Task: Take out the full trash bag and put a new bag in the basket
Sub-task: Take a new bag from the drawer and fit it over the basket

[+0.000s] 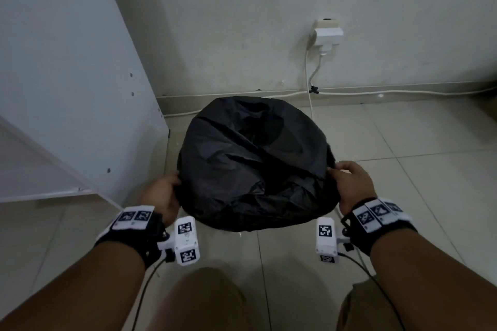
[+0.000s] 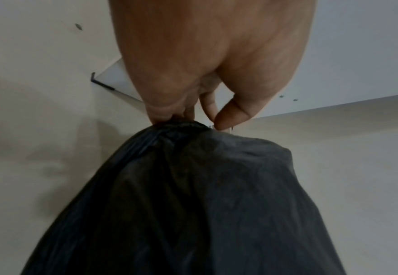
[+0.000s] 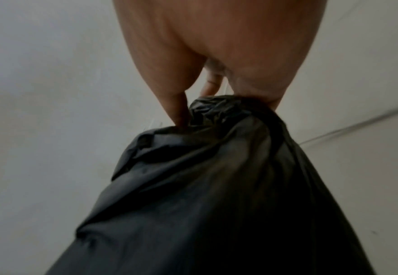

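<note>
Bag stretched between both hands over the spot by the wall; stage unclear.

Left hand (image 1: 164,196) and right hand (image 1: 352,183) each pinch a bunched edge of the crinkled black plastic trash bag (image 1: 255,166), held on the tiled floor (image 1: 403,142) near its wall edge, beside the white cabinet panel (image 1: 67,75). Basket itself hidden under the plastic. Can't tell whether this is the full bag or the new liner; looks slack, so likely fitting remains.

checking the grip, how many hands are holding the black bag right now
2. The left hand grips the black bag at its left edge; the right hand grips its right edge, each bunching the plastic in its fingers.
</note>
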The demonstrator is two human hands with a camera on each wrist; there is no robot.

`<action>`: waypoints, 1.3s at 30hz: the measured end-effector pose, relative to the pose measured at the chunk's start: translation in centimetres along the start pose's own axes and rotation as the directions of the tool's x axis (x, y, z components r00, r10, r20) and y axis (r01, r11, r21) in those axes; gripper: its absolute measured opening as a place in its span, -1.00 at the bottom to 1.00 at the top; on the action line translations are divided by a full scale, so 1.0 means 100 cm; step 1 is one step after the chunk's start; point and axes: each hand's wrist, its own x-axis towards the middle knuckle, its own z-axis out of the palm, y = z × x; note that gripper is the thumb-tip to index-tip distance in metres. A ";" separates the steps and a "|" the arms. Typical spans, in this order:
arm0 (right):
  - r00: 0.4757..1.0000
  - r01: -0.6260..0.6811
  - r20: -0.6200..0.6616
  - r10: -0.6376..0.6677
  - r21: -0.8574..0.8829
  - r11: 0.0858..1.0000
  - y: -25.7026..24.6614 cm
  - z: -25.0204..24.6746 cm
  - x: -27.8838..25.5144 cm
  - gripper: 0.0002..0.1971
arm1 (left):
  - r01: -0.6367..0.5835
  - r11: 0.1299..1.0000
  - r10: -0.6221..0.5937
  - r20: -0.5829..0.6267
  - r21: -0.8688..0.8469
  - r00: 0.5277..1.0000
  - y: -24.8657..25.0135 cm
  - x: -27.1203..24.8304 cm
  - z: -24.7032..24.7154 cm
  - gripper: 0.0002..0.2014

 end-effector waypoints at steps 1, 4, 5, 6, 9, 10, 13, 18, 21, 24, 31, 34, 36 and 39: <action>0.998 0.040 0.040 -0.037 -0.083 0.996 -0.006 -0.001 -0.002 -0.84 | -0.017 1.000 0.017 0.005 0.021 1.000 0.001 0.005 0.001 -0.66; 0.985 0.143 0.133 -0.111 -0.260 0.955 -0.013 -0.004 0.001 -0.72 | -0.056 0.997 0.055 0.018 0.056 0.998 0.005 -0.003 0.006 -0.73; 0.986 0.153 0.112 -0.123 -0.322 0.934 -0.013 -0.004 0.002 -0.75 | -0.074 0.996 0.072 0.051 0.044 0.996 0.002 -0.009 0.007 -0.74; 0.989 0.144 0.089 -0.120 -0.355 0.924 -0.013 -0.004 0.001 -0.69 | -0.096 0.995 0.092 0.105 0.034 0.990 -0.002 -0.016 0.008 -0.74; 0.991 0.103 0.113 -0.068 -0.344 0.933 -0.007 0.004 -0.021 -0.30 | -0.281 0.946 0.244 0.215 0.163 0.946 -0.024 -0.033 0.007 -0.30; 0.986 0.131 0.137 -0.090 -0.325 0.937 -0.002 0.009 -0.031 -0.27 | -0.361 0.893 0.300 0.242 0.269 0.923 -0.033 -0.036 0.006 -0.21; 0.976 0.177 0.164 -0.140 -0.236 0.955 0.013 0.023 -0.061 -0.37 | -0.497 0.751 0.429 0.250 0.435 0.868 -0.054 -0.043 0.008 -0.34; 0.988 0.148 -0.008 -0.153 -0.211 0.966 0.020 0.043 -0.092 -0.40 | -0.559 0.688 0.536 0.195 0.463 0.821 -0.062 -0.057 0.020 -0.43; 0.993 0.101 -0.037 -0.111 -0.202 0.974 0.017 0.047 -0.097 -0.37 | -0.547 0.664 0.553 0.159 0.509 0.818 -0.063 -0.065 0.027 -0.59; 0.996 0.073 -0.038 -0.084 -0.240 0.968 0.009 0.045 -0.099 -0.43 | -0.574 0.644 0.569 0.186 0.506 0.801 -0.064 -0.065 0.031 -0.59; 1.000 -0.019 0.008 0.019 0.033 0.999 0.024 0.053 -0.099 -0.34 | -0.503 0.782 0.476 0.169 0.367 0.863 -0.073 -0.070 0.039 -0.65; 0.995 -0.028 0.097 0.019 0.092 0.995 0.029 0.055 -0.107 -0.27 | -0.452 0.824 0.441 0.114 0.341 0.890 -0.075 -0.076 0.049 -0.72; 0.993 -0.012 0.121 0.001 0.087 0.996 0.030 0.054 -0.108 -0.19 | -0.435 0.829 0.434 0.086 0.351 0.897 -0.076 -0.079 0.053 -0.66; 0.987 0.030 0.155 -0.042 0.084 0.996 0.029 0.050 -0.112 -0.23 | -0.409 0.847 0.428 0.019 0.339 0.903 -0.081 -0.074 0.054 -0.57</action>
